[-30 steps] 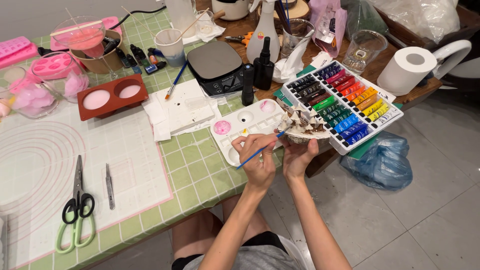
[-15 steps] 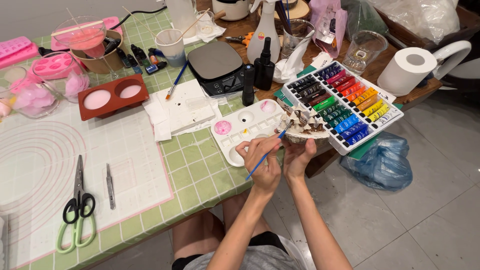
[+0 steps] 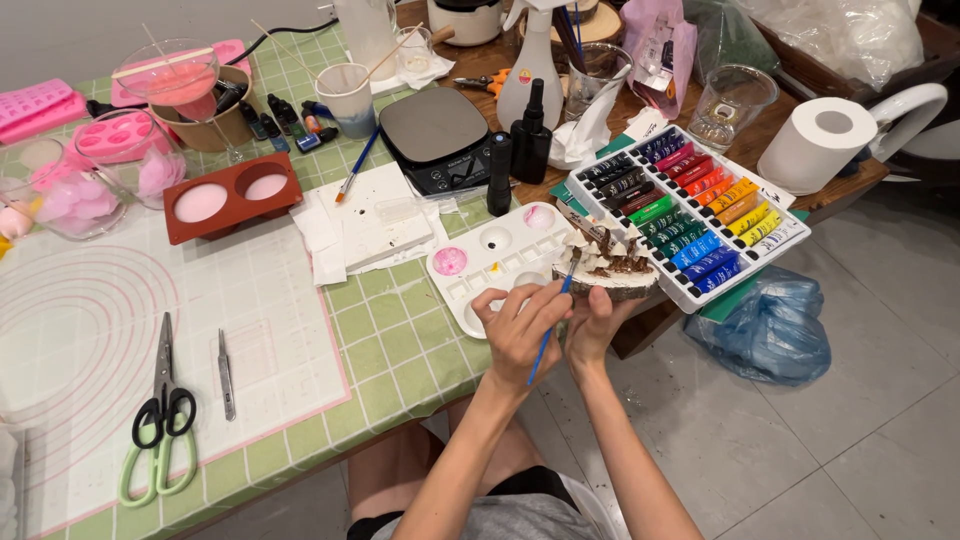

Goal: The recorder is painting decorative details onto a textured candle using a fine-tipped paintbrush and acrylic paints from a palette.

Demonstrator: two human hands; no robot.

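Right of centre in the frame, the left hand point(image 3: 520, 335) pinches a thin blue brush point(image 3: 553, 320), its fingers closed around the handle and the tip touching a small model point(image 3: 608, 268) with white and brown peaks. The right hand point(image 3: 592, 325) grips that model from below, off the edge of the tabletop point(image 3: 390, 350), just in front of the white palette point(image 3: 490, 265) and the tray of paint tubes point(image 3: 690, 215). The model hangs over bare floor, so a slack grip could drop it. A shaky stroke could smear paint onto neighbouring peaks.
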